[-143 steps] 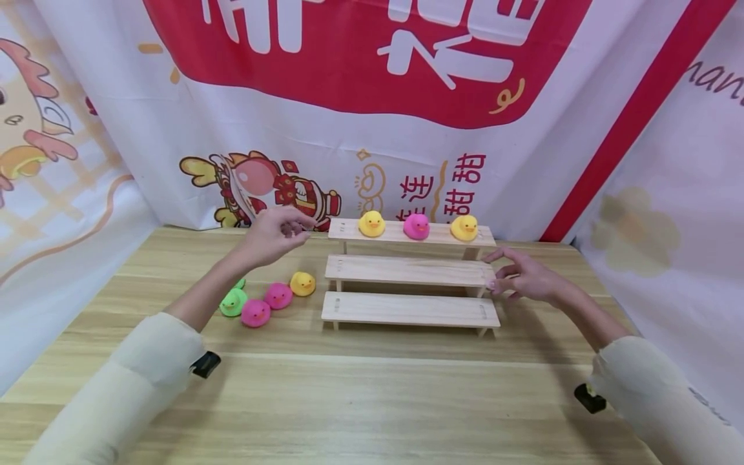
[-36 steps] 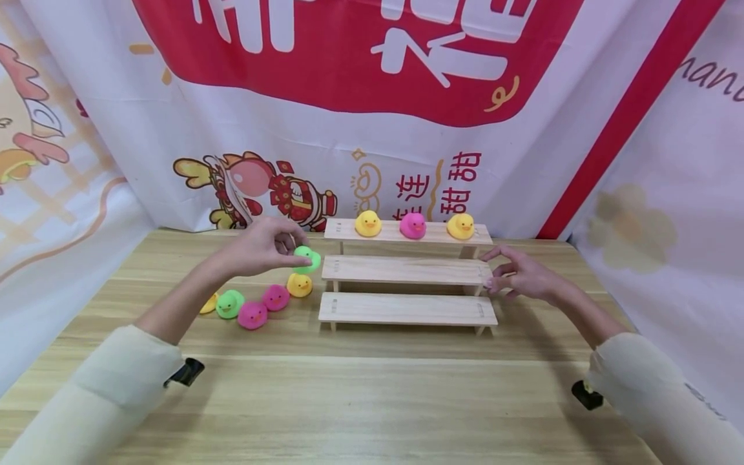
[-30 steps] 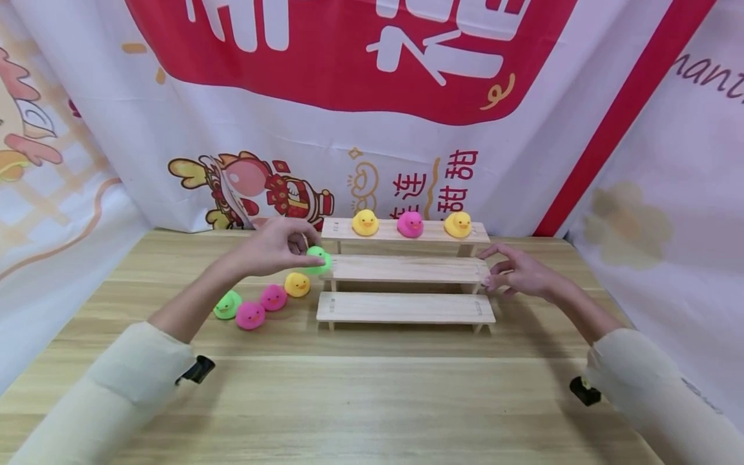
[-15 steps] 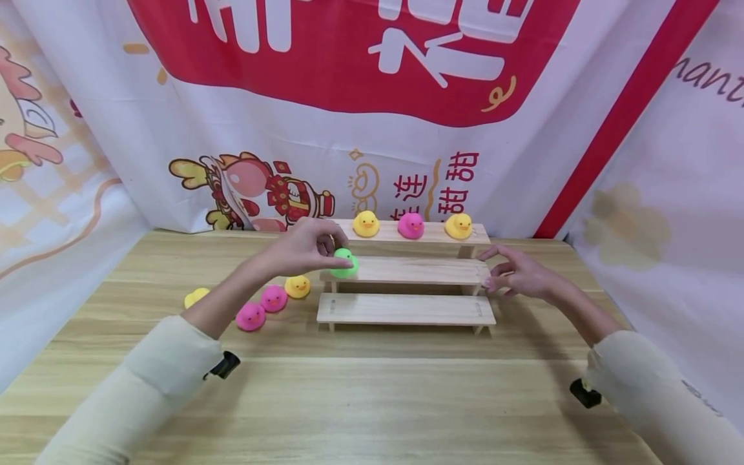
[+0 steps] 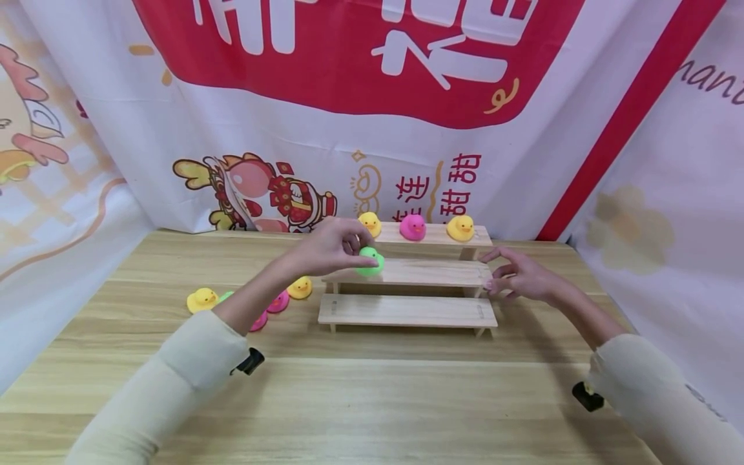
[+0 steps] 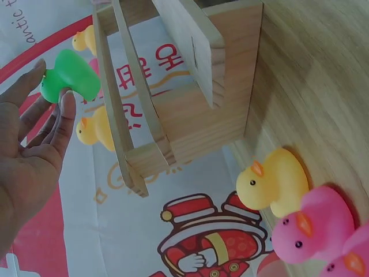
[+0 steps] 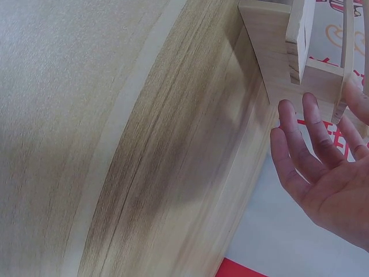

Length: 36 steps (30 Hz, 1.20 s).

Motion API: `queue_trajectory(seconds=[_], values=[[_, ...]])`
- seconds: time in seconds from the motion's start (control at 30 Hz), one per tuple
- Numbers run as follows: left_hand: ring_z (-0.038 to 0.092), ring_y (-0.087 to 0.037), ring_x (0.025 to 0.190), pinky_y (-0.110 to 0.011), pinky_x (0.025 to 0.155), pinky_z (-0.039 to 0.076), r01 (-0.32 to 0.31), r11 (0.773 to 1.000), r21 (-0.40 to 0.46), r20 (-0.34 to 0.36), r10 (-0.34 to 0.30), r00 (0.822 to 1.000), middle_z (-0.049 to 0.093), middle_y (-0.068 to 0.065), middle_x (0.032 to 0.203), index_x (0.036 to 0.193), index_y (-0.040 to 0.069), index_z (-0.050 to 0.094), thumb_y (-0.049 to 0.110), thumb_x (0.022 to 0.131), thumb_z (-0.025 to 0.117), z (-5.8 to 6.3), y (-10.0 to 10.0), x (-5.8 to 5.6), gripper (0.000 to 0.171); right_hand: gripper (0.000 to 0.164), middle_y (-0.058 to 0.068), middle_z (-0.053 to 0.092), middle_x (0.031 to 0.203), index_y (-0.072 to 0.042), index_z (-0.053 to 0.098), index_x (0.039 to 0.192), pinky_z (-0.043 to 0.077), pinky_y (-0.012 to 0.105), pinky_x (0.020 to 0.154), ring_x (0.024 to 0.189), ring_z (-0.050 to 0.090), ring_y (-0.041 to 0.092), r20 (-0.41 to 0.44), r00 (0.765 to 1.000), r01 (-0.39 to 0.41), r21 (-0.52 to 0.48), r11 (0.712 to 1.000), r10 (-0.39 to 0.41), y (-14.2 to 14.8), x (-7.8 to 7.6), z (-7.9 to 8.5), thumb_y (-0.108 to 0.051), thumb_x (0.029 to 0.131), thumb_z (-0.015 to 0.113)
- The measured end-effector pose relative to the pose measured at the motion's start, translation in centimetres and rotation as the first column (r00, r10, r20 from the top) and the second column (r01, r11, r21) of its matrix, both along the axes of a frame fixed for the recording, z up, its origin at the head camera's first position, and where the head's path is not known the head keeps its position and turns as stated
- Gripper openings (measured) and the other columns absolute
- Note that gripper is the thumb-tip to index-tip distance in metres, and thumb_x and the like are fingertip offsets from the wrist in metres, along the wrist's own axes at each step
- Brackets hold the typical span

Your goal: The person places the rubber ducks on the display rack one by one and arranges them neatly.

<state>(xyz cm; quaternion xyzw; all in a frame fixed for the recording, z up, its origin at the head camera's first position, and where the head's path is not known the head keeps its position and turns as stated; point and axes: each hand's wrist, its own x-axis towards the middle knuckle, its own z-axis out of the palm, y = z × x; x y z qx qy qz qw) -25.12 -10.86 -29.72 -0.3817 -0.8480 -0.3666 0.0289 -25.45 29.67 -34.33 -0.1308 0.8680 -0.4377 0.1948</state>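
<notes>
Look, the left hand (image 5: 331, 248) pinches a green duck (image 5: 371, 263) at the wooden shelf's (image 5: 407, 310) ten o'clock. Loose right-hand fingers (image 5: 503, 270) touch three o'clock. Red writing (image 5: 459, 185), "甜甜", sits at one.

Both sleeves (image 5: 168, 368) are cream, with a small black piece (image 5: 251, 361) beside each.

Red "连" (image 5: 413, 185) and "甜甜" (image 5: 465, 169) on the backdrop (image 5: 325, 139), seemingly "antic" (image 6: 25, 29) on the right-hand cloth (image 5: 692, 168)
</notes>
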Motion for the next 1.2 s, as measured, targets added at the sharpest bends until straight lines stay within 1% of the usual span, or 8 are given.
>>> queue_trajectory(seconds=[0.13, 0.43, 0.67, 0.9, 1.0, 1.2], values=[[0.069, -0.017, 0.078, -0.03, 0.074, 0.061, 0.014, 1.0, 0.006, -0.015, -0.014, 1.0, 0.072, -0.005, 0.089, 0.096, 0.003, 0.074, 0.015, 0.084, 0.087, -0.1, 1.0, -0.2, 0.021, 0.054, 0.021, 0.071, 0.106, 0.002, 0.038, 0.144, 0.061, 0.053, 0.08, 0.099, 0.071, 0.036, -0.001, 1.0, -0.002, -0.002, 1.0, 0.002, 0.1, -0.1, -0.1, -0.007, 0.1, 0.067], [0.068, -0.017, 0.079, -0.028, 0.073, 0.06, 0.035, 0.999, 0.022, 0.0, -0.035, 0.999, 0.071, -0.007, 0.092, 0.097, 0.002, 0.075, 0.014, 0.086, 0.086, -0.3, 2.8, -0.3, 0.02, 0.055, 0.02, 0.071, 0.105, 0.002, 0.037, 0.145, 0.061, 0.054, 0.08, 0.099, 0.071, 0.036, 0.004, 1.0, 0.003, -0.01, 1.0, -0.003, 0.1, -0.1, -0.2, -0.006, 0.099, 0.066], [0.069, -0.019, 0.081, -0.025, 0.073, 0.06, 0.038, 0.999, 0.015, 0.02, -0.039, 0.999, 0.07, -0.01, 0.096, 0.098, 0.0, 0.074, 0.015, 0.086, 0.086, -0.3, 4.1, -0.4, 0.022, 0.053, 0.024, 0.071, 0.107, 0.002, 0.038, 0.143, 0.061, 0.054, 0.08, 0.101, 0.071, 0.036, 0.0, 1.0, -0.004, 0.005, 1.0, 0.004, 0.1, 0.1, -0.1, -0.007, 0.099, 0.067], [0.069, -0.019, 0.081, -0.023, 0.074, 0.06, 0.031, 0.999, 0.015, 0.014, -0.031, 0.999, 0.071, -0.009, 0.095, 0.099, 0.001, 0.074, 0.013, 0.085, 0.087, -0.5, 5.4, -0.6, 0.023, 0.053, 0.022, 0.071, 0.104, 0.003, 0.038, 0.143, 0.061, 0.053, 0.077, 0.099, 0.071, 0.039, -0.01, 1.0, -0.013, -0.013, 1.0, 0.013, 0.0, 0.0, -0.1, -0.005, 0.099, 0.066], [0.069, -0.018, 0.081, -0.023, 0.075, 0.059, 0.029, 1.0, 0.006, 0.028, -0.029, 0.999, 0.071, -0.007, 0.094, 0.099, 0.001, 0.074, 0.014, 0.084, 0.088, -0.5, 6.1, -0.6, 0.024, 0.053, 0.022, 0.072, 0.102, 0.004, 0.038, 0.143, 0.061, 0.053, 0.077, 0.099, 0.071, 0.04, -0.013, 1.0, -0.012, -0.019, 1.0, 0.012, 0.0, 0.0, -0.1, -0.004, 0.099, 0.066], [0.067, -0.016, 0.082, -0.022, 0.075, 0.058, 0.031, 0.999, -0.033, 0.058, -0.029, 0.998, 0.072, -0.006, 0.096, 0.106, 0.001, 0.075, 0.014, 0.085, 0.087, -0.7, 7.5, -0.6, 0.027, 0.055, 0.02, 0.07, 0.101, 0.004, 0.038, 0.142, 0.061, 0.054, 0.078, 0.1, 0.071, 0.038, -0.011, 1.0, -0.012, -0.012, 1.0, 0.012, 0.1, -0.1, -0.1, -0.004, 0.097, 0.068]])
